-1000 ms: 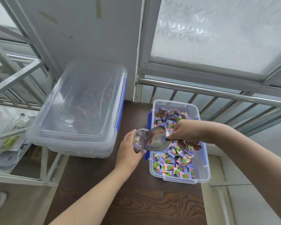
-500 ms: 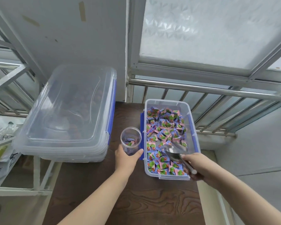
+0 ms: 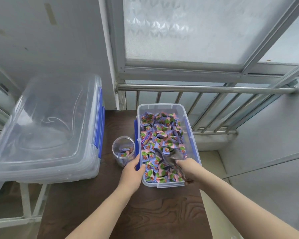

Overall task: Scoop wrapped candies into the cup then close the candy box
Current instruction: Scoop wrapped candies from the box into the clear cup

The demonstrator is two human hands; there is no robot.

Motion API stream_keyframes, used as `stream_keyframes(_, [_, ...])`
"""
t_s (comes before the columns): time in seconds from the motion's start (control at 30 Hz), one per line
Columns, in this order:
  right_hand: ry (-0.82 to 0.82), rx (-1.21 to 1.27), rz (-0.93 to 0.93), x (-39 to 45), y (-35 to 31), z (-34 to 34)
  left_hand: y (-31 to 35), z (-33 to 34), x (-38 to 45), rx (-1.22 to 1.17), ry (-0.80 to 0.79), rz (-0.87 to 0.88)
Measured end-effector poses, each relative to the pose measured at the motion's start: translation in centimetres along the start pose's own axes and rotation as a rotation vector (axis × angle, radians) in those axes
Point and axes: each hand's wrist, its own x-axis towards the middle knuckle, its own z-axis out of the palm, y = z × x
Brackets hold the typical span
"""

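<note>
My right hand (image 3: pixel 186 170) grips the shiny metal scoop (image 3: pixel 169 157), buried among purple-and-pink wrapped candies (image 3: pixel 160 133) in the clear open plastic box (image 3: pixel 164 184) at lower centre; an overfull lift could spill past the small clear cup (image 3: pixel 123 149) just left, which my left hand (image 3: pixel 131 175) touches, grip unclear.

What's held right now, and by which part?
Right hand holds the metal scoop by its handle, bowl down among the candies. Left hand: grip unclear.

Purple-pink-green wrapped candies (image 3: pixel 160 135) fill a clear, blue-latched candy box (image 3: pixel 193 144).
</note>
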Motion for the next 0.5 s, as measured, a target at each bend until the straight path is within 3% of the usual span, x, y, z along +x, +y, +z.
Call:
stream_keyframes(0.23, [0.132,-0.096,-0.165,3.4,-0.9,2.3,-0.3,0.0,0.1,0.036,-0.022,-0.013])
stream_keyframes(0.5, [0.123,0.055,-0.110,7.5,-5.0,2.8,-0.4,-0.2,0.4,0.039,-0.032,-0.024])
